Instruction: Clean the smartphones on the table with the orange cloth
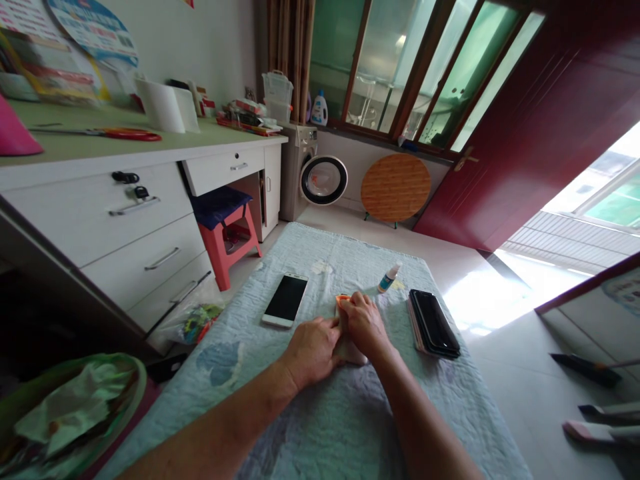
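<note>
My left hand [311, 350] grips the left side of a pale, flat, phone-shaped object [356, 355] lying on the cloth-covered table. My right hand [366, 325] is closed over its upper part, fingers bunched on a small orange cloth [342, 301]. Both hands hide most of the object, so its exact kind is unclear. Left of them lies a white smartphone [286, 300] with a dark screen. Beyond my right hand stands a small spray bottle [389, 279] with a white cap and blue label. A stack of phones [434, 325], a black one on top, rests to the right.
A pale blue quilted cloth [345, 250] covers the table. On the left are a white desk [145, 230], a red stool [230, 237] and a green-rimmed waste bin [143, 380]. Farther back stand a washing machine [295, 180] with its door open and a round wooden tabletop [396, 188].
</note>
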Demonstrator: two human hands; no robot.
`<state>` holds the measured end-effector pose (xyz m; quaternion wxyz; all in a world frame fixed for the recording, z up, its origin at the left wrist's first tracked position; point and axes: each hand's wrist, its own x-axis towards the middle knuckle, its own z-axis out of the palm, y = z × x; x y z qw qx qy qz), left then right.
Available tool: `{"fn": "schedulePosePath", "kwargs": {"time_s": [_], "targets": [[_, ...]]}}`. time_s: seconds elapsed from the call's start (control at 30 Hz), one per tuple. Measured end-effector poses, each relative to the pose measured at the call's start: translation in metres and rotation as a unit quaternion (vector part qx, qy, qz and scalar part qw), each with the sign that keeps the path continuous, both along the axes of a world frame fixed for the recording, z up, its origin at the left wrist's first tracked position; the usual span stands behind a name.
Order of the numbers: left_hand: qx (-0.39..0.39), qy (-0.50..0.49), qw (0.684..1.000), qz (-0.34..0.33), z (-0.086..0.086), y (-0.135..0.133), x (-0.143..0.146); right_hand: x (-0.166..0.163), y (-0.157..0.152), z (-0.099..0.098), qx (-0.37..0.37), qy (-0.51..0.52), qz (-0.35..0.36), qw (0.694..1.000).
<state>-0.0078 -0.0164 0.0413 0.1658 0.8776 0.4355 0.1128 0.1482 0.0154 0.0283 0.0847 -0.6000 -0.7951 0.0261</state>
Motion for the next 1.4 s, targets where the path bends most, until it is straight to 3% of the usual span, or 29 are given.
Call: {"fn": "schedulePosePath", "kwargs": {"time_s": [0.43, 0.97, 1.4], "targets": [[0.021, 0.006, 1.000, 0.000, -0.014, 0.002, 0.000, -0.003, 0.023, -0.010, 0.002, -0.006, -0.046, 0.999], [0.024, 0.019, 1.000, 0.005, -0.013, 0.002, 0.000, 0.035, 0.020, -0.016, 0.012, -0.009, -0.132, 0.991], [0.017, 0.021, 1.000, 0.000, -0.014, 0.002, 0.000, 0.018, 0.019, -0.014, 0.005, 0.004, -0.084, 0.996]]}}
